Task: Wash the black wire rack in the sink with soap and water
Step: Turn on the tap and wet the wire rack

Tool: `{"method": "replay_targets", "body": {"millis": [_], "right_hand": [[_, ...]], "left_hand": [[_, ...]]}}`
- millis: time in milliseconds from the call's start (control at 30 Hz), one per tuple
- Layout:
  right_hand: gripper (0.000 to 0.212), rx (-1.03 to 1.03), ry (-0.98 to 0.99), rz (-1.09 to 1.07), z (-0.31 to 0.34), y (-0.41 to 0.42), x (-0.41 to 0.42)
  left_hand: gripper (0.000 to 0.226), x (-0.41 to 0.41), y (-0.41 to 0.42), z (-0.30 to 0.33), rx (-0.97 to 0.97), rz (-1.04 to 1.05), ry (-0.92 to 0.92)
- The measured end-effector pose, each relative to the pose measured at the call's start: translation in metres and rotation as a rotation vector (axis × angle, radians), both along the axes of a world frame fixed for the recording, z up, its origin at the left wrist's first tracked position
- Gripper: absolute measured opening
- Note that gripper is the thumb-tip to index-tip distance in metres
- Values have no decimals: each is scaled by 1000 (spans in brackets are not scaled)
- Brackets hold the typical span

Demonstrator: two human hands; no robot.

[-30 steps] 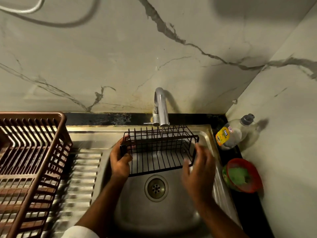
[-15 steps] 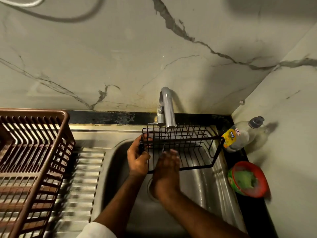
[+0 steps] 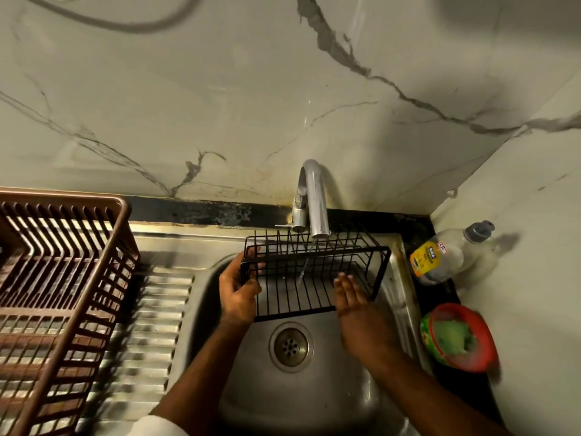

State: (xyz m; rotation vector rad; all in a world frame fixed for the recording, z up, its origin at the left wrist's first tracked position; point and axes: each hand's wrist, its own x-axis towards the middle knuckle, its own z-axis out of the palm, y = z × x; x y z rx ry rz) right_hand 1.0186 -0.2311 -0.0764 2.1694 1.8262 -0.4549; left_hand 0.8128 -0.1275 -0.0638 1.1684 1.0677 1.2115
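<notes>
1. Fingers (image 3: 251, 286) of our left hand (image 3: 235, 291) curl round the left end of the black wire rack (image 3: 311, 275), thumb on the inner side. We judge this grip is what keeps the rack up off the basin floor so water can run thru it.
2. Fingers of our right hand (image 3: 355, 297) lie straight, flat on the rack's bottom wires toward its right end; nothing is grasped. Prob. a rubbing palm, w/ the other hand as the anchor.
3. Rack sits over the sink (image 3: 314, 388), directly under the tap (image 3: 314, 202), its back wall nearest the tap and its floor tilted toward us. A thin stream (image 3: 303, 269) falls from the spout onto the wires, so the rack is held where the water lands.
4. Drain (image 3: 290, 347) lies on our side of the rack, uncovered, so run-off can clear.
5. Right of the rack, on the counter: a soap bottle (image 3: 440, 259) lying tilted, and nearer us a red tub (image 3: 459, 338) w/ a green scrubber inside. Both near the free right hand, we'd guess on purpose.
6. Left of the rack: ridged drainboard (image 3: 151, 325), then a brown dish basket (image 3: 56, 294), a likely drying spot.
7. No suds visible on the wires; whether soap went on, we can't tell.
</notes>
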Motion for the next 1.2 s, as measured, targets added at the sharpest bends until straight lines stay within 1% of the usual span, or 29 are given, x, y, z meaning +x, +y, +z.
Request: {"method": "replay_targets", "body": {"millis": [67, 100, 200, 233, 300, 333, 400, 433, 467, 500, 567, 600, 667, 700, 733, 767, 800, 833, 900, 933, 967, 1000, 1033, 1100, 1133, 1167, 1200], "right_hand": [[91, -28, 108, -68, 4, -6, -5], [85, 3, 194, -83, 8, -8, -9], [59, 226, 425, -104, 18, 3, -16], [50, 260, 550, -164, 20, 12, -19], [30, 299, 847, -398, 25, 33, -24], [25, 329, 991, -538, 29, 45, -26], [28, 388, 1329, -787, 31, 63, -29], [29, 367, 1505, -878, 30, 68, -33], [28, 297, 1615, -923, 29, 70, -39], [28, 189, 1629, -916, 28, 67, -46], [31, -34, 1533, -861, 21, 58, -54], [32, -127, 1490, -846, 19, 54, -54], [33, -279, 1380, -776, 20, 49, -49], [33, -325, 1289, -714, 22, 49, -46], [32, -341, 1182, -650, 24, 53, -44], [31, -315, 1097, -606, 26, 59, -44], [30, -250, 1061, -593, 28, 67, -45], [28, -155, 1094, -625, 29, 75, -46], [29, 43, 1265, -757, 31, 88, -46], [30, 107, 1346, -814, 31, 90, -47], [30, 120, 1415, -860, 30, 89, -47], [30, 79, 1457, -887, 27, 85, -47], [29, -15, 1447, -883, 24, 78, -47], [30, -257, 1327, -795, 19, 63, -45], [33, -341, 1271, -763, 18, 61, -44], [34, -379, 1233, -749, 19, 61, -43], [35, -359, 1215, -744, 21, 64, -42]], "left_hand": [[43, -1, -1, -3, -36, -101, 46], [40, 0, -1, -7, -81, -134, 48], [27, -1, -5, -19, -255, -131, 65], [32, -1, -8, -21, -303, -139, 74], [52, 2, -17, -18, -395, -191, 91], [59, 4, -22, -13, -428, -204, 85], [62, 10, -28, -5, -477, -194, 42], [60, 13, -29, -1, -476, -187, 30], [57, 16, -30, 3, -465, -189, 31], [53, 18, -30, 6, -449, -196, 36], [39, 19, -29, 9, -432, -199, 52], [36, 18, -29, 9, -434, -201, 56], [38, 15, -32, 7, -460, -215, 58], [39, 15, -34, 6, -477, -219, 60], [40, 15, -37, 5, -490, -218, 61], [40, 16, -39, 5, -500, -218, 55], [41, 17, -40, 4, -509, -224, 54], [41, 19, -40, 4, -517, -238, 55], [44, 23, -36, 6, -527, -249, 61], [46, 23, -33, 7, -529, -251, 61], [47, 23, -29, 7, -529, -246, 60], [47, 21, -26, 6, -526, -235, 60], [48, 19, -23, 5, -520, -218, 55], [47, 14, -21, 2, -507, -185, 56], [47, 12, -20, 0, -504, -182, 61], [47, 11, -21, -2, -504, -182, 64], [46, 10, -22, -2, -507, -183, 61]]}}
